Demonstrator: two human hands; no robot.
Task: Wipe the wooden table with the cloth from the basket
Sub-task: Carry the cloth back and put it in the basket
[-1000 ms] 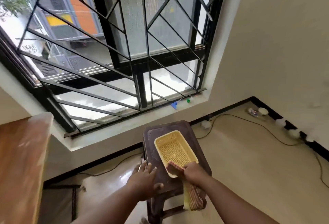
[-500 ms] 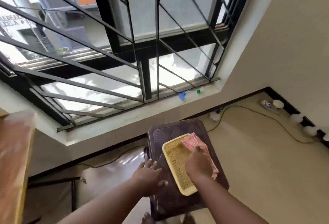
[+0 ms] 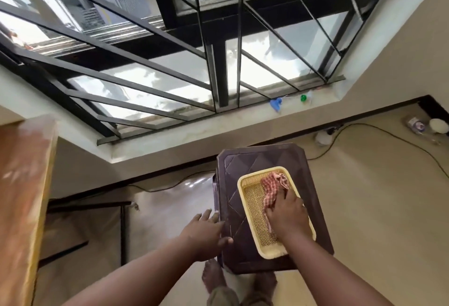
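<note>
the yellow basket (image 3: 252,211) sits on top of a dark plastic stool (image 3: 245,160), turned at a slant so its long side runs from the stool's far middle toward the near right corner. everything else here is placed from that stool.

inside the basket, against its far right end, lies the red-and-white checked cloth (image 3: 273,185), bunched and wrinkled, with a strip of it trailing back along the mesh floor toward the near end. the right hand (image 3: 288,214) is pressed down on the near part of the cloth, fingers spread forward over it and palm low in the basket (whether the fingers are actually gripping the fabric or only lying flat on it i cannot tell).

the left hand (image 3: 206,235) is at the stool's left edge, flat and open with fingers loosely splayed and holding nothing; its thumb touches the stool's top near the rim.

the wooden table (image 3: 24,184) is well to the left of the stool, only its near corner and orange-brown top in view, blurred. beyond the stool runs a pale window ledge (image 3: 194,133) under black metal bars. just below the stool's near edge, two bare feet (image 3: 213,279) stand on the shiny floor.
</note>
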